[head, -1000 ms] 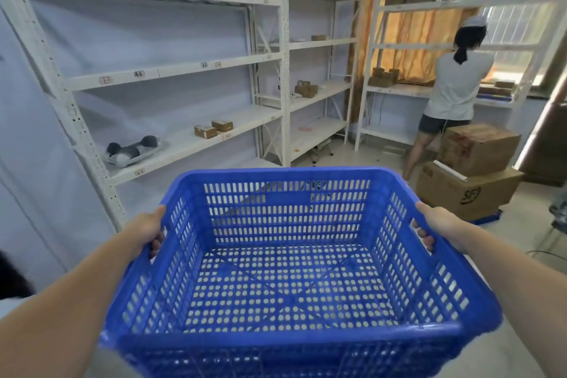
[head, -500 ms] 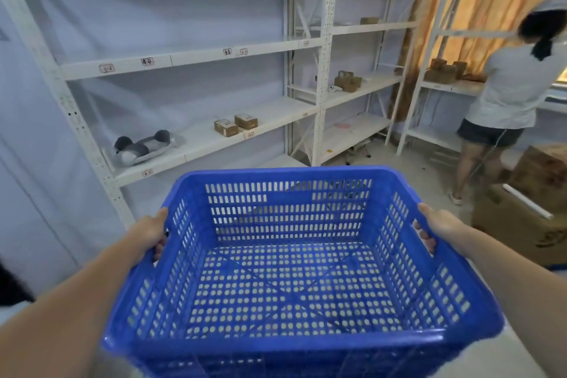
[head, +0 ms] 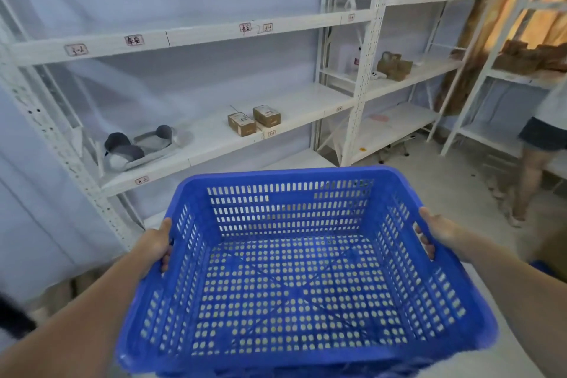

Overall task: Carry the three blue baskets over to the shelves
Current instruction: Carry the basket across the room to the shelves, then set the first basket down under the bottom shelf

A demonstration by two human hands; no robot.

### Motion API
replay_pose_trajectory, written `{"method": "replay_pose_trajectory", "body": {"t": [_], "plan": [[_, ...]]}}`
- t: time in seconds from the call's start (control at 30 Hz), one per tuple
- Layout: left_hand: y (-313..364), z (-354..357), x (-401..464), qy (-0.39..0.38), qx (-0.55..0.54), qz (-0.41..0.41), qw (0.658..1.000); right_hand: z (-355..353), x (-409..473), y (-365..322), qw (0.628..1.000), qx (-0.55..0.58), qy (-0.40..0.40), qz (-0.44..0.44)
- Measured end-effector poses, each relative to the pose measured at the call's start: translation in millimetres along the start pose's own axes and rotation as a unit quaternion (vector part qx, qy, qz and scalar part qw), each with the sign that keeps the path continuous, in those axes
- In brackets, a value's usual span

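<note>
A: Holding what, and how?
B: Your left hand [head: 152, 245] and right hand [head: 441, 232] have their fingers clamped on the side rims of the blue basket [head: 294, 356], carried in front of you with nothing inside.
A: Beyond it?
B: White shelves [head: 214, 144] hold two small cartons [head: 254, 120] and a grey tray [head: 139, 147]; another person [head: 541, 144] stands far right.
</note>
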State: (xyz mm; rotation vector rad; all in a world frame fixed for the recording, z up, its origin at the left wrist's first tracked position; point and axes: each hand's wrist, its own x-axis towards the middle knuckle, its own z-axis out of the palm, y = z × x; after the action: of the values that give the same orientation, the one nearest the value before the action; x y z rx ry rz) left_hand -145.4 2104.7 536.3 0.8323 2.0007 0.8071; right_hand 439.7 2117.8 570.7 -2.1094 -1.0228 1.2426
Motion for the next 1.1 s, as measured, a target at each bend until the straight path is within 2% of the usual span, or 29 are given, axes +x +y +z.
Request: {"method": "replay_pose_trajectory", "body": {"t": [0.3, 0.53, 0.67, 0.83, 1.1], "plan": [[12, 22, 77, 0.068, -0.034, -0.070, 0.995, 56, 164, -84, 0.998, -0.044, -0.038, -0.012], [-32, 69, 143, 0.127, -0.116, -0.179, 0.969, 142, 322, -110, 0.993, -0.066, -0.097, 0.004], [-79, 112, 185, 0.136, -0.175, -0.238, 0.946, 199, 395, -104, 0.991, -0.069, -0.110, 0.025], [-144, 169, 248, 0.143, -0.207, -0.273, 0.929, 276, 484, -73, 0.990, -0.079, -0.116, 0.034], [-288, 247, 376, 0.201, -0.189, -0.251, 0.928, 404, 624, 17, 0.989, -0.082, -0.120, 0.016]]}}
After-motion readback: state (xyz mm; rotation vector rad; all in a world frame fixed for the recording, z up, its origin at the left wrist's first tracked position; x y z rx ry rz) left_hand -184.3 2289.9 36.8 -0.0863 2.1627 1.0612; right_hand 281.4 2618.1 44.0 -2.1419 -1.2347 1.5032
